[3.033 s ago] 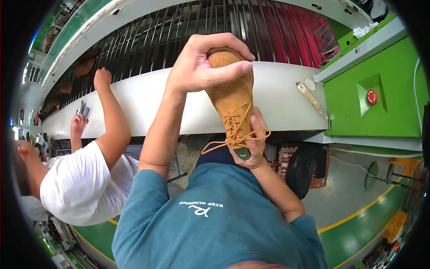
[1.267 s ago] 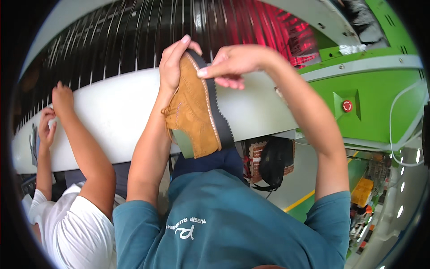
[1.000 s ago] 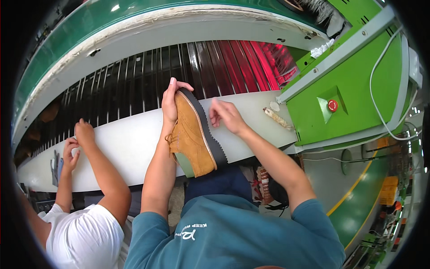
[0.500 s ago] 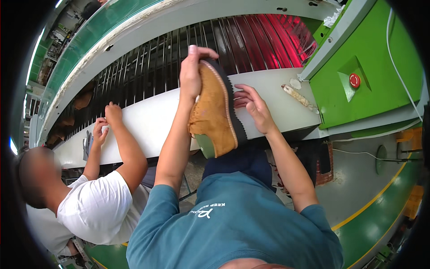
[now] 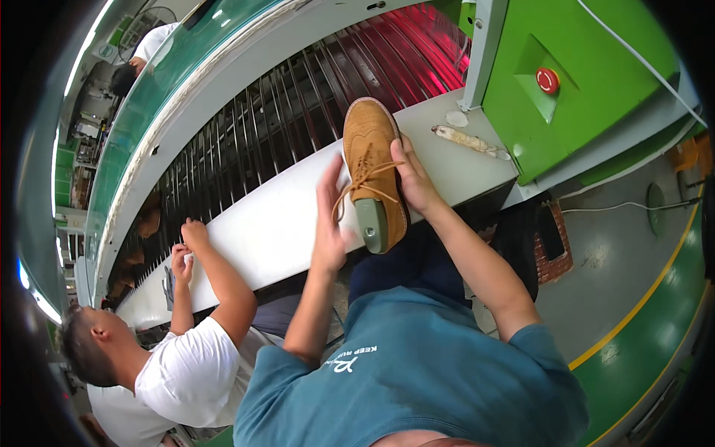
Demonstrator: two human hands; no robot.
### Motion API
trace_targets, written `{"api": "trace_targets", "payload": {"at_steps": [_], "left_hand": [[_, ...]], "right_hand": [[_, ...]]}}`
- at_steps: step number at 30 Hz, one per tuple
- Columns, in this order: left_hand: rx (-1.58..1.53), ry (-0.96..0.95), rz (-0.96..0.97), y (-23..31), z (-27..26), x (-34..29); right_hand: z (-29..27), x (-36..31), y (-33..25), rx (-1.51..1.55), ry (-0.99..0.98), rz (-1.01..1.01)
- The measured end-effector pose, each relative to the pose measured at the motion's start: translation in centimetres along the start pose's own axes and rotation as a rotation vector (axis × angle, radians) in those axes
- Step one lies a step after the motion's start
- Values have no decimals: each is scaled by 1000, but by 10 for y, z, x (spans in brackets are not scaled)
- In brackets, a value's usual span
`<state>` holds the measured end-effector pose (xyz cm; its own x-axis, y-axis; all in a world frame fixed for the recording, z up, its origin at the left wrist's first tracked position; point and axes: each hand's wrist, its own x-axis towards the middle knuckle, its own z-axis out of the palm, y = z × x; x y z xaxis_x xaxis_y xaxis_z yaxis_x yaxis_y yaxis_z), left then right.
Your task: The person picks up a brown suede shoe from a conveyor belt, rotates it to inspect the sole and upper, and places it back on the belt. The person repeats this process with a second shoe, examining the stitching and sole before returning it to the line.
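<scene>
A tan lace-up brogue shoe (image 5: 372, 134) is held up with its toe pointing away from me and its laced top facing me. A green shoe last (image 5: 369, 223) fills its opening. My right hand (image 5: 418, 181) grips the shoe along its right side, with the thumb on the upper near the laces; its other fingers are hidden behind the shoe. To the left of the shoe, my left hand (image 5: 330, 216) is slightly blurred, its fingers stretched out and holding nothing. A loose lace loop hangs close to that hand.
Below the shoe runs a white ledge (image 5: 257, 231) along a rack of metal rollers (image 5: 298, 104), lit red at the right. A whitish wrapped stick (image 5: 469, 140) lies on the ledge. A green panel carries a red button (image 5: 547, 80). A co-worker (image 5: 190, 372) sits at my left.
The shoe has turned from its side to show its top and laces. My left hand has let go of the toe and come down; my right hand has taken hold. The view has shifted.
</scene>
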<state>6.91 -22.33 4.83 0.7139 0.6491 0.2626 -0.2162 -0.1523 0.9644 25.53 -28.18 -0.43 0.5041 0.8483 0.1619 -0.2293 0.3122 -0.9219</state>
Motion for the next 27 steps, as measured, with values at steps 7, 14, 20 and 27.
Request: {"api": "trace_targets", "payload": {"at_steps": [7,14,20,27], "left_hand": [[149,317,-124,-43,30,-79],[-262,600,92,-32,22,-78],[-95,717,429,57,-38,-27],[525,871,855,214,-220,145]], "right_hand": [[3,-7,-14,-272,-181,-207],[6,-9,-7,45,-242,-38],[8,-13,-9,0,-244,-25],[9,-16,-8,-114,-255,-13]]}}
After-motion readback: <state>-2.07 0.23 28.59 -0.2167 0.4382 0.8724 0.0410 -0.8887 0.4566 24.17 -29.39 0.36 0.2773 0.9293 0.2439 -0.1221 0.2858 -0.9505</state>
